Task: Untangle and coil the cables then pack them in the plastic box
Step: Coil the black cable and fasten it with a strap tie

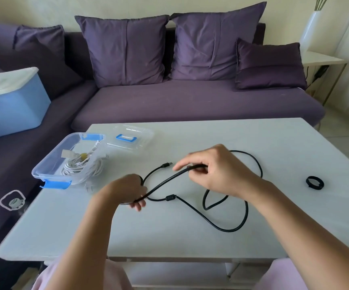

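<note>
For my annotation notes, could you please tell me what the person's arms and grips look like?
Left grip and right grip are bare hands: no gloves, rings or watch visible. Forearms bare, no sleeves. Pale pink clothing shows below.

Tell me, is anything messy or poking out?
Yes. The white cable spills over the box wall, its plug lying outside on the table. The black cable sprawls in loose loops, not yet coiled.

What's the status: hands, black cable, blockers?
Left hand grips black cable, right hand pinches it further along. Cable mostly loose on table, not coiled. White cable in plastic box, lid off. Nothing blocking.
</note>
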Motion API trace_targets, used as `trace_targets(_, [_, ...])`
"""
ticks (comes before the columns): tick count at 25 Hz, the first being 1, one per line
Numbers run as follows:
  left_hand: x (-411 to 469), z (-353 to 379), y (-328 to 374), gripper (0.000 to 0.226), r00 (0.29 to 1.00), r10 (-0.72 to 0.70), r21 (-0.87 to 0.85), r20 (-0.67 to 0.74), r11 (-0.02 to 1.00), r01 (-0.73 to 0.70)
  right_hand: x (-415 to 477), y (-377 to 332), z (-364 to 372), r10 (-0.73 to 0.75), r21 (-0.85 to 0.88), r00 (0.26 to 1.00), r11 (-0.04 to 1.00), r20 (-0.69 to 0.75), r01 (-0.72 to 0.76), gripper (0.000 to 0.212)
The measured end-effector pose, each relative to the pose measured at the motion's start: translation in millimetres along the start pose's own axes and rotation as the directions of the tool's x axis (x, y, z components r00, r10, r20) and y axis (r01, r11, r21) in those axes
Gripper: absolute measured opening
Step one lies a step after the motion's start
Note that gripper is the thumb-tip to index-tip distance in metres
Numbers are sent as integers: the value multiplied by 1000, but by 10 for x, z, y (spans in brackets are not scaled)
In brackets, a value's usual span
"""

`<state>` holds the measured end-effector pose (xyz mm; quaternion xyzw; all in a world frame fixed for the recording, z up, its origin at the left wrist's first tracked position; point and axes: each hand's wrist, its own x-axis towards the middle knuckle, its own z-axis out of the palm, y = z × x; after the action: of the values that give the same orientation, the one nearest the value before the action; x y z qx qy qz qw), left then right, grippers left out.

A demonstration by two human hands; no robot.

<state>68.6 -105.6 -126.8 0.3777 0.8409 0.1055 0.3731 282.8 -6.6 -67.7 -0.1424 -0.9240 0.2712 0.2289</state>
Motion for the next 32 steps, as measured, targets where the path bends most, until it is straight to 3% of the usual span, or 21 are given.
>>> trace_targets(2, [-98,35,4,26,967,20,-24,252,1000,-15,34,50,-77,-36,7,993,999,-111,37,29])
trace_targets(5, [-296,-65,90,35,904,203,-185,376,973,-141,65,263,-252,47,80,972,996,-229,-29,26])
trace_targets(8, [-426,-197,117,37,719,490,-493,493,838,-233,33,440,-423,205,217,939,965,-276,-146,45])
trace_targets(10, [-414,-244,76,42,533,660,-694,529,698,-176,40,562,-490,308,222,872,946,-380,-238,38])
trace_targets(12, [-389,-265,39,42,275,840,-873,468,488,-5,64,694,-516,353,164,796,935,-491,-314,21])
trace_targets(13, [-378,-277,18,43,185,909,-927,374,369,62,81,748,-501,362,147,777,930,-515,-336,13])
trace_targets(16, [-376,-326,-23,47,115,993,-994,-4,-16,106,124,885,-343,383,91,789,917,-480,-389,6])
trace_targets(19, [-408,-403,-78,43,183,945,-938,-271,-302,169,133,966,-135,385,29,832,912,-399,-409,15])
trace_targets(23, [-390,-449,-126,25,546,700,-748,-460,-638,186,67,1002,8,398,-105,895,900,-201,-423,24])
trace_targets(26, [-201,-469,-254,30,778,438,-559,-450,-818,137,31,948,80,325,-149,946,935,-12,-323,36])
trace_targets(29, [-91,-441,-231,24,875,107,-471,-473,-869,-149,35,895,145,270,-227,957,943,101,-243,45])
trace_targets(32, [-72,-423,-126,29,859,-93,-547,-504,-735,-401,47,858,192,224,-257,965,949,139,-184,51])
